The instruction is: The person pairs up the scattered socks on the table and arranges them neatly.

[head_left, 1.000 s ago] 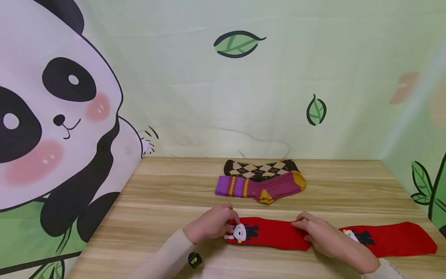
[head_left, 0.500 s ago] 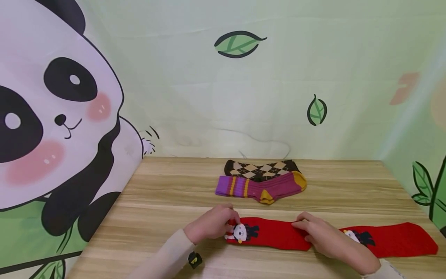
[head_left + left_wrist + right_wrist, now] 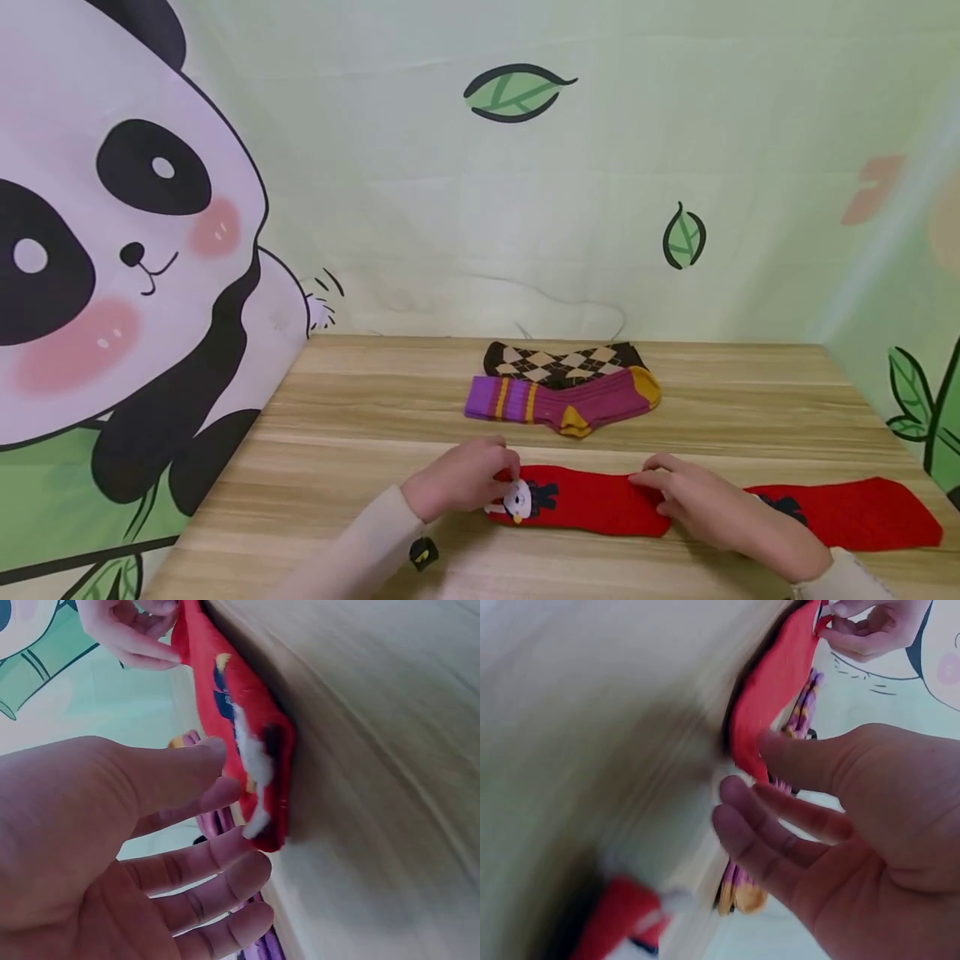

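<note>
A red sock [image 3: 588,500] with a white bear figure lies across the near part of the table. At its left end, my left hand [image 3: 467,477] pinches the far edge between thumb and index finger; the other fingers are loosely bent in the left wrist view. My right hand [image 3: 701,504] pinches the far corner of the sock's other end between thumb and index finger. A second red sock [image 3: 870,512] of the same pattern lies to the right, partly hidden behind the right hand and forearm.
Behind the hands lie a purple sock [image 3: 607,402] with mustard heel and toe and a black-and-beige argyle sock [image 3: 558,364], the purple one partly over it. A small black object [image 3: 423,553] sits beside the left sleeve. A panda-printed cloth [image 3: 405,167] hangs behind the table [image 3: 360,392].
The right hand and forearm have shifted slightly right, covering more of the second red sock's bear figure. The left hand stays almost in place, and the socks look unmoved.
</note>
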### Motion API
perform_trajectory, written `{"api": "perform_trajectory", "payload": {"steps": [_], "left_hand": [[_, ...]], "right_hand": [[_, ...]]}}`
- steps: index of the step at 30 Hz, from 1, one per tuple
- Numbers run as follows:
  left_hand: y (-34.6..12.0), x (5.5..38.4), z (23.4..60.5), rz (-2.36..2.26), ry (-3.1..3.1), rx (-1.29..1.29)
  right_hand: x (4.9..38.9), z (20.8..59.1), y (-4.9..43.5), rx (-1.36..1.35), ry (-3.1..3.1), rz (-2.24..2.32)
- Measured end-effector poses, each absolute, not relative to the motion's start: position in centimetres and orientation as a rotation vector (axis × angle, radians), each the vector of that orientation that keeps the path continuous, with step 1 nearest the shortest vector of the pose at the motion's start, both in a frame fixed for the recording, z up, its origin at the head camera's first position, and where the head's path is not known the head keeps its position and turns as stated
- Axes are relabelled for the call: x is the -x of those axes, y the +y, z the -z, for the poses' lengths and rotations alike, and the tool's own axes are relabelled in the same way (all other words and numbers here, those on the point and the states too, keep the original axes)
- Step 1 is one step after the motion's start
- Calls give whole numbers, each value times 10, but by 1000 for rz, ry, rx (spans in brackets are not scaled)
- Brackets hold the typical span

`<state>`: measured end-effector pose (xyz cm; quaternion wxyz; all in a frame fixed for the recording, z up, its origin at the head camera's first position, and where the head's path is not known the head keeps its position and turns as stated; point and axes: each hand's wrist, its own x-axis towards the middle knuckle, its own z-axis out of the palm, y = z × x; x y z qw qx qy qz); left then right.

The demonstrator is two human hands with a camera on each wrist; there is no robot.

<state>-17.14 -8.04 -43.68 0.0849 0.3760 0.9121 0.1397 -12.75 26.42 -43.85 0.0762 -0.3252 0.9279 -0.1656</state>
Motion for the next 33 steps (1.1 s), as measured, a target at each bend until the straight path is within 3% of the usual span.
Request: {"api": "perform_trajectory", "payload": {"steps": [8, 17, 33], "left_hand": [[-65, 173, 423, -453, 2741, -1243], [-44, 173, 416, -482, 2739, -1353], [22, 169, 416, -591, 2748, -1461]], "right_hand": [[127, 419, 291, 1042, 2969, 474], [127, 413, 325, 890, 3145, 355], [124, 434, 391, 888, 3377, 286]]}}
